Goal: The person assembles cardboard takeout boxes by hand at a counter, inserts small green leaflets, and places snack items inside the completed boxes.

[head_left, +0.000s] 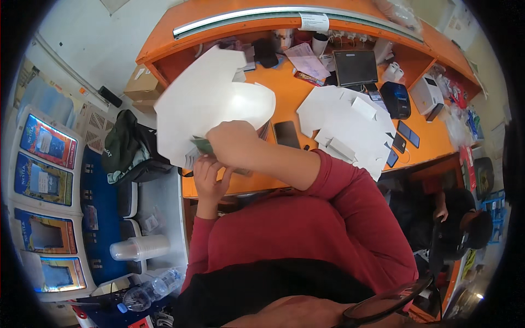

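A large white cut-out card sheet (191,104) stands tilted over the left part of the orange desk, with a bright curved flap at its right. In front of it my right hand (234,141) is closed in a fist, its arm crossing from the right. A green piece (202,145) shows beside the fist; what the fingers grip is hidden. Just below, my left hand (208,180) has its thumb apart from its raised fingers, the fingertips by the sheet's lower edge. More flat white card cut-outs (336,123) lie on the desk to the right.
A dark phone (286,134) lies between the card sheets. A laptop (356,68), a black device (395,100) and several phones lie farther right. Stacked plastic cups (140,247) and a bottle (150,290) are at lower left. Another person (456,224) sits at the right.
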`<state>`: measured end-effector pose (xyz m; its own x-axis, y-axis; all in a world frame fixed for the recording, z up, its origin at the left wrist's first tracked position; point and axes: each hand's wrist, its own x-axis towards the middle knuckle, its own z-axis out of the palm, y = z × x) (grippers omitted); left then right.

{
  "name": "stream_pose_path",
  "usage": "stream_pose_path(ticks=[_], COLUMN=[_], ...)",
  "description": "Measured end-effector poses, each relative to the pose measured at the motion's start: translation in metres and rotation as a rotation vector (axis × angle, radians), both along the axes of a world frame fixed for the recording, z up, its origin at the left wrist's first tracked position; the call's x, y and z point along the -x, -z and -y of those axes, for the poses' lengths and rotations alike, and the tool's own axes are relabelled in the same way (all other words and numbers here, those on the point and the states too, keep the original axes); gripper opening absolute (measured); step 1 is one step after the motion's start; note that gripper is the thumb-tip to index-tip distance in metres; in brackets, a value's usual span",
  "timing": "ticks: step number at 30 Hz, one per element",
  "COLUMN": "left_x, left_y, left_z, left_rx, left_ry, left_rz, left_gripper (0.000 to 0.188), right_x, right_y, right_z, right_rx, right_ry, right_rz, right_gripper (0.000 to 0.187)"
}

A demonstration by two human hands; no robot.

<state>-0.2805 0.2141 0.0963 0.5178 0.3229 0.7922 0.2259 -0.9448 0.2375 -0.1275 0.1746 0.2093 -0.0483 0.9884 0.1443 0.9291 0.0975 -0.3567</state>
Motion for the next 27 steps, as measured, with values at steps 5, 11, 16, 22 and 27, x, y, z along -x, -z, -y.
stream_pose_path(ticks=[5,11,16,22,27], left_x=[-0.006,-0.004,-0.007,-0.005,-0.021], left_y=[0.006,0.015,0.010,0.001,-0.010], left_z=[0.001,-0.004,-0.002,0.019,0.053], left_rx=[0.029,0.127,0.073,-0.027,-0.180], left_ry=[0.056,0.113,0.130,-0.026,0.056], left_rz=[0.045,0.117,0.103,0.026,0.092], left_gripper=[0.031,0.031,0.031,0.036,0.034], right_x=[0.003,0.013,0.011,-0.111,-0.253], right_y=[0.017,0.016,0.030,0.093,0.209], right_z=[-0.002,0.015,0.031,0.064,0.186], right_rx=[-0.006,0.072,-0.125,-0.910,0.159], right_ry=[-0.030,-0.009,-0.031,0.056,0.601], right_rz=[0.057,-0.119,-0.229,-0.339,0.065], right_gripper=[0.019,0.030,0.034,0.038,0.049])
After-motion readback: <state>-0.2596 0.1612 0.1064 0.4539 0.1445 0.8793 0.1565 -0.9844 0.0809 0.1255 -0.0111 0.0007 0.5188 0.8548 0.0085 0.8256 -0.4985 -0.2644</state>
